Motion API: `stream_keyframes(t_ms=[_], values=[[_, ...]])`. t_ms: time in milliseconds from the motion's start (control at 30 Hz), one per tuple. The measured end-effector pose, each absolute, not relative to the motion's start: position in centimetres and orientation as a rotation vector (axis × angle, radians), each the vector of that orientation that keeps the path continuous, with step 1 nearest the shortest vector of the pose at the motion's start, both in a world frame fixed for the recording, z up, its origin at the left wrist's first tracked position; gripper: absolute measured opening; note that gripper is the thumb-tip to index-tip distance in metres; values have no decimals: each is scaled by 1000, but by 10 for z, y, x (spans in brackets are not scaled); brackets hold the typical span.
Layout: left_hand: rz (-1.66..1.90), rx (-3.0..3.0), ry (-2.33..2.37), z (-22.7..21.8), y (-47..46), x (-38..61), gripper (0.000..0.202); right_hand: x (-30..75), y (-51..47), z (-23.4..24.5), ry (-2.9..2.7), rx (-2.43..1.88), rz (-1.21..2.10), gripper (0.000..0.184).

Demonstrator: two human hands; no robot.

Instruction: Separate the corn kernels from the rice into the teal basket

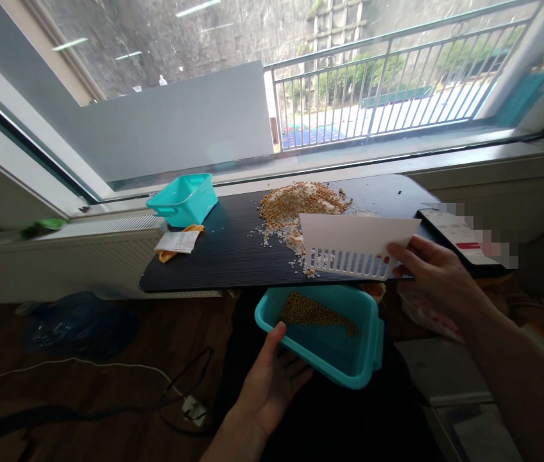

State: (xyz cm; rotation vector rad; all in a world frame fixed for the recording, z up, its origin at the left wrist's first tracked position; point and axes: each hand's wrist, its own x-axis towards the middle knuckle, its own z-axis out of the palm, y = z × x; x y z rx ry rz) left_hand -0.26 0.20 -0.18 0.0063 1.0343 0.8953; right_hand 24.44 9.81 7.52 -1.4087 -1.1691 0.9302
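Observation:
My right hand (426, 263) pinches the right end of a white plastic sheet with a row of slots (356, 234) along its lower edge. The sheet stands tilted over the near edge of a mixed pile of soybeans and white grains (296, 202), hiding part of it. Below the table edge, my left hand (272, 385) grips a teal plastic bin (332, 362), thumb at its near left rim and fingers under its side. Soybeans (313, 311) lie along the far side of the bin's floor.
The dark table (224, 256) abuts the window sill. A second teal bin (185, 199) stands at its left, beside a folded white and orange cloth (178, 242). A tablet-like device (459, 234) lies at the right. A power strip (195, 409) with cables is on the floor.

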Motion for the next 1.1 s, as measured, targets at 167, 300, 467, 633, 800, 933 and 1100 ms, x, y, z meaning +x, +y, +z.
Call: stream_keyframes(t_ms=[167, 300, 467, 633, 800, 933, 1100], values=[[893, 7, 1044, -1, 3, -2, 65, 246, 97, 74, -1196, -1431, 970, 36], [907, 23, 1054, 0, 2, -1, 65, 246, 99, 75, -1170, -1440, 865, 32], [894, 20, 1049, 1, 2, -1, 64, 243, 102, 76, -1213, -1457, 820, 35], [902, 34, 1034, 0, 2, -2, 65, 240, 104, 77, -1304, -1429, 797, 37], [885, 11, 1039, -2, 3, -3, 63, 243, 111, 75, -1417, -1413, 754, 39], [873, 9, 1047, -2, 4, -4, 63, 250, 112, 75, -1392, -1431, 703, 39], [872, 22, 1050, 0, 4, -2, 63, 252, 107, 76, -1397, -1381, 733, 38]])
